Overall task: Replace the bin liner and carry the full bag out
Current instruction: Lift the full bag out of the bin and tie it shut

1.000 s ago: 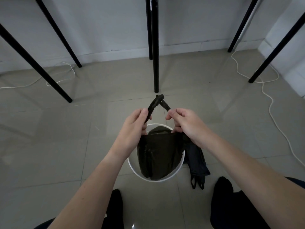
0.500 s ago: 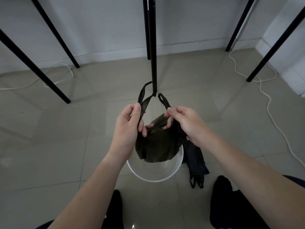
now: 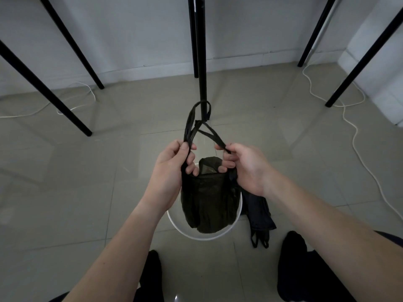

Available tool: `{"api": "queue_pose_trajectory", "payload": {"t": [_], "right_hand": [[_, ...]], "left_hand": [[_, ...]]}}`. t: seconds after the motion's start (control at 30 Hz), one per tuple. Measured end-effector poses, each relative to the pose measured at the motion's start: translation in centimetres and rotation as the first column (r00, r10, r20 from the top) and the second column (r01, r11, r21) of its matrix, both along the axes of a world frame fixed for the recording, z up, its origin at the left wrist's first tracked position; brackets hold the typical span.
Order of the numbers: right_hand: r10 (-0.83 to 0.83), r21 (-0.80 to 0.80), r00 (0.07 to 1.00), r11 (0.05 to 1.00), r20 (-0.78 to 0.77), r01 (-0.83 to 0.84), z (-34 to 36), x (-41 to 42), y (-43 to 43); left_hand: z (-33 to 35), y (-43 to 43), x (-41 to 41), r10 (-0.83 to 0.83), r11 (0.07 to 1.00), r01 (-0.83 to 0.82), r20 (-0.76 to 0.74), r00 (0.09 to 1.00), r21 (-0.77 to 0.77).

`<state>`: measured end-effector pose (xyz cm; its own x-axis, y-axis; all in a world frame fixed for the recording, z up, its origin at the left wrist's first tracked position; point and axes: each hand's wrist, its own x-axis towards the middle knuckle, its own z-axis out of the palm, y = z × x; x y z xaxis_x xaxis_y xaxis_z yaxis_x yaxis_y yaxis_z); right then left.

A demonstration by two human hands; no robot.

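Hanging straight below both hands at frame centre, the black bin bag (image 3: 209,199) is half out of the white bin (image 3: 181,230). The left hand (image 3: 172,168) grips one handle loop (image 3: 187,136), the right hand (image 3: 246,168) pinches the other, and the loops cross above, so the tie is equally near both hands.

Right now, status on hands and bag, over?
Left hand grips one handle, right hand the other. Full bag hangs over white bin. Spare liner on floor beside bin.

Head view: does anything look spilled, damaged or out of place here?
Nothing spilled or torn. The left hand and right hand hold the bag by its handles over the bin. One oddity: a second bag lies crumpled on the floor beside the bin, and a loose cable trails nearby.
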<state>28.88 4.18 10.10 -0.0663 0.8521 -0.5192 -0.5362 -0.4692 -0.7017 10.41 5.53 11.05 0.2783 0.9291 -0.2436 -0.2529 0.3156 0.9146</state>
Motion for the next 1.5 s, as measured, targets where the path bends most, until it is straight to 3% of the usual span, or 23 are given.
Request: {"api": "queue_pose_trajectory", "payload": {"t": [0.17, 0.23, 0.37, 0.47, 0.6, 0.77, 0.87, 1.03, 1.13, 1.23, 1.3, 1.33, 1.4, 1.5], "right_hand": [[0.070, 0.060, 0.926, 0.993, 0.370, -0.099, -0.8, -0.7, -0.2], [0.076, 0.081, 0.891, 0.989, 0.448, -0.125, -1.0, -0.8, -0.3], [0.138, 0.110, 0.899, 0.974, 0.415, -0.200, -0.8, -0.8, -0.2], [0.231, 0.128, 0.839, 0.935, 0.492, -0.332, -0.7, -0.7, -0.5], [0.094, 0.141, 0.797, 0.965, 0.597, -0.219, -1.3, -0.7, -0.5], [0.027, 0.127, 0.951, 0.990, 0.307, -0.069, -0.8, -0.9, -0.3], [0.049, 0.092, 0.987, 0.994, 0.154, -0.064, -0.4, -0.9, -0.2], [0.054, 0.062, 0.982, 0.997, -0.182, -0.043, 0.9, 0.3, 0.0], [0.096, 0.123, 0.968, 0.990, -0.230, -0.068, 1.3, 0.5, -0.2], [0.146, 0.209, 0.986, 0.970, -0.076, -0.127, 1.3, 0.6, -0.1], [0.176, 0.280, 0.968, 0.934, 0.177, -0.221, 1.1, 1.0, 0.0], [0.174, 0.300, 0.918, 0.909, 0.355, -0.289, 1.0, 1.2, 0.1], [0.128, 0.294, 0.721, 0.854, 0.680, -0.429, 1.1, 1.6, 0.1], [-0.029, 0.266, 0.425, 0.818, 0.905, -0.510, 0.8, 1.6, 0.0]], "left_hand": [[-0.9, -0.3, 0.3, -0.034, 0.984, 0.093, -0.347, 0.937, 0.155], [-1.2, -0.4, 0.5, -0.042, 0.978, 0.128, -0.447, 0.894, 0.164], [-1.8, -0.3, 0.5, -0.037, 0.981, 0.128, -0.507, 0.861, 0.146], [-2.0, -0.2, 0.4, -0.050, 0.980, 0.146, -0.539, 0.841, 0.137], [-2.2, -0.3, 0.4, -0.109, 0.972, 0.206, -0.566, 0.817, 0.110], [-1.9, 0.1, -0.1, -0.203, 0.969, 0.246, -0.541, 0.816, 0.008], [-1.3, 0.4, -0.8, -0.278, 0.958, 0.277, -0.466, 0.840, -0.072], [0.3, 0.7, -1.4, -0.205, 0.974, 0.181, -0.199, 0.958, -0.135], [0.7, 0.5, -1.0, -0.074, 0.967, 0.082, 0.040, 0.996, -0.240], [0.6, 0.7, -0.9, 0.037, 0.953, 0.021, 0.186, 0.982, -0.302], [0.4, 0.8, -0.9, 0.080, 0.945, 0.004, 0.239, 0.968, -0.328], [0.3, 0.8, -0.9, 0.083, 0.949, -0.013, 0.212, 0.974, -0.316], [-0.1, 0.8, -0.9, 0.064, 0.967, -0.041, 0.087, 0.994, -0.250], [-0.5, 0.7, -0.7, 0.010, 0.983, -0.014, -0.026, 1.000, -0.183]]}}
